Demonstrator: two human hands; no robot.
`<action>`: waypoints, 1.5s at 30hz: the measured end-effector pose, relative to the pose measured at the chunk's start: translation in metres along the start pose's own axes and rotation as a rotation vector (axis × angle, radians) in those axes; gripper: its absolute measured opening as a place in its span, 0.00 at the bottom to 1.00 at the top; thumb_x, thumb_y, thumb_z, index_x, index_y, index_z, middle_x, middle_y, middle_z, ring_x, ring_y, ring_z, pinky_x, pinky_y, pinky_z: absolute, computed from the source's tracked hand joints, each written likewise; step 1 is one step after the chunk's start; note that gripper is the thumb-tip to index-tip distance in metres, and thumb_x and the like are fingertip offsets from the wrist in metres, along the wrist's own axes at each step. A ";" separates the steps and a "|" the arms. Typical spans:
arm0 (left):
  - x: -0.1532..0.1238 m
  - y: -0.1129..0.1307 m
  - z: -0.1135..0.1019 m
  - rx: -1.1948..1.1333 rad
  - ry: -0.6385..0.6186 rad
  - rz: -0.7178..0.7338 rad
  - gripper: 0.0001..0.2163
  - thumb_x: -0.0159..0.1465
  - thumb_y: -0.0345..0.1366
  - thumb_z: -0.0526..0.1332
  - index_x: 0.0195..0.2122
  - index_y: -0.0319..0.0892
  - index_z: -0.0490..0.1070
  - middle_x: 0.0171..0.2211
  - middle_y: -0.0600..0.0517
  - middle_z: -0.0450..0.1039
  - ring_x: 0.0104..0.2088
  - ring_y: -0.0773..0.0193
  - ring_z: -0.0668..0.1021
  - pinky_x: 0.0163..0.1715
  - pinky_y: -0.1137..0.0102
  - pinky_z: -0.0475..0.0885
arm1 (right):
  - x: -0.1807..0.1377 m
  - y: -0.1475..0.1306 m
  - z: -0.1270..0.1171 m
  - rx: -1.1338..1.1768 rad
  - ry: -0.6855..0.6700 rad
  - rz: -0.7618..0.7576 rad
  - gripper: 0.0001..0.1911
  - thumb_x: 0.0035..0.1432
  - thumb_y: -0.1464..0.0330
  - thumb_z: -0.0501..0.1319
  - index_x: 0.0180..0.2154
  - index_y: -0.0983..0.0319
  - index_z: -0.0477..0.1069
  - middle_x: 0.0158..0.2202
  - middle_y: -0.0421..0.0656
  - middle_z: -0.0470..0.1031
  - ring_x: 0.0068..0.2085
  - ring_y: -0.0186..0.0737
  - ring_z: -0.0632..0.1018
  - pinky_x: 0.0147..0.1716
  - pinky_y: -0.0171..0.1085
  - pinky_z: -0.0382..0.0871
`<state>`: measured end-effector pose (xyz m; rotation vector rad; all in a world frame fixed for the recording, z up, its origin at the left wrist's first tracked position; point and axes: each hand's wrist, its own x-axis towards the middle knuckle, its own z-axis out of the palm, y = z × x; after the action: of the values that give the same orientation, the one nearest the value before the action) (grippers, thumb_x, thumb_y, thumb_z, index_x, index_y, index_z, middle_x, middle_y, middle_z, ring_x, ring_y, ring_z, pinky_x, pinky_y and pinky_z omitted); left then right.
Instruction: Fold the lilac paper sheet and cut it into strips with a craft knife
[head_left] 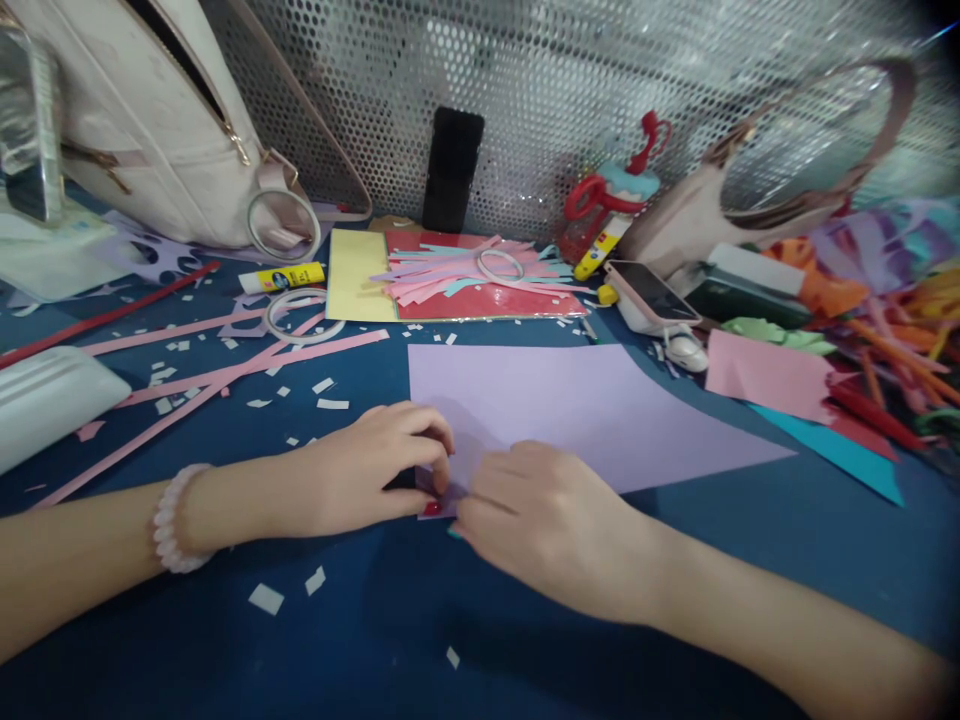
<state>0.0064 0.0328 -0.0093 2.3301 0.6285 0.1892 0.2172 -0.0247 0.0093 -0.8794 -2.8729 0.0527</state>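
A lilac paper sheet (pixel 585 405) lies flat on the blue table (pixel 375 640). My left hand (pixel 360 475), with a pale bead bracelet on the wrist, pinches the sheet's near-left corner between curled fingers. My right hand (pixel 547 520) meets it from the right, fingers closed on the same corner. Both hands press that corner down near the table's front middle; the corner itself is mostly hidden under my fingers.
Pink paper strips (pixel 225 375) and small white scraps lie at the left. A glue stick (pixel 281 277), tape ring (pixel 296 315), yellow and red sheets with cut strips (pixel 465 270), a phone (pixel 652 295), bags (pixel 172 130) and a colourful paper pile (pixel 877 320) crowd the back and right.
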 end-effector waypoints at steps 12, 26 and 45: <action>-0.001 -0.005 0.002 0.004 0.002 0.036 0.04 0.64 0.30 0.60 0.37 0.45 0.71 0.49 0.53 0.65 0.52 0.61 0.67 0.53 0.64 0.59 | -0.001 -0.013 0.007 0.111 -0.075 -0.048 0.14 0.61 0.74 0.52 0.44 0.67 0.74 0.29 0.43 0.76 0.29 0.40 0.74 0.28 0.41 0.62; -0.002 0.002 -0.001 -0.006 -0.018 0.003 0.03 0.64 0.29 0.60 0.37 0.44 0.70 0.50 0.53 0.65 0.52 0.61 0.67 0.55 0.64 0.57 | -0.020 -0.010 -0.005 0.156 -0.125 0.171 0.18 0.56 0.75 0.52 0.42 0.60 0.78 0.24 0.39 0.73 0.26 0.38 0.70 0.28 0.40 0.55; -0.002 -0.002 0.001 0.026 -0.005 0.029 0.06 0.62 0.27 0.59 0.37 0.43 0.62 0.46 0.52 0.66 0.46 0.60 0.67 0.48 0.66 0.60 | 0.023 0.025 -0.018 0.256 -0.403 0.257 0.15 0.57 0.58 0.64 0.27 0.62 0.69 0.30 0.39 0.73 0.31 0.37 0.71 0.29 0.35 0.57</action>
<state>0.0048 0.0323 -0.0112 2.3651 0.5976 0.1891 0.2147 0.0083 0.0283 -1.3007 -2.9786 0.6803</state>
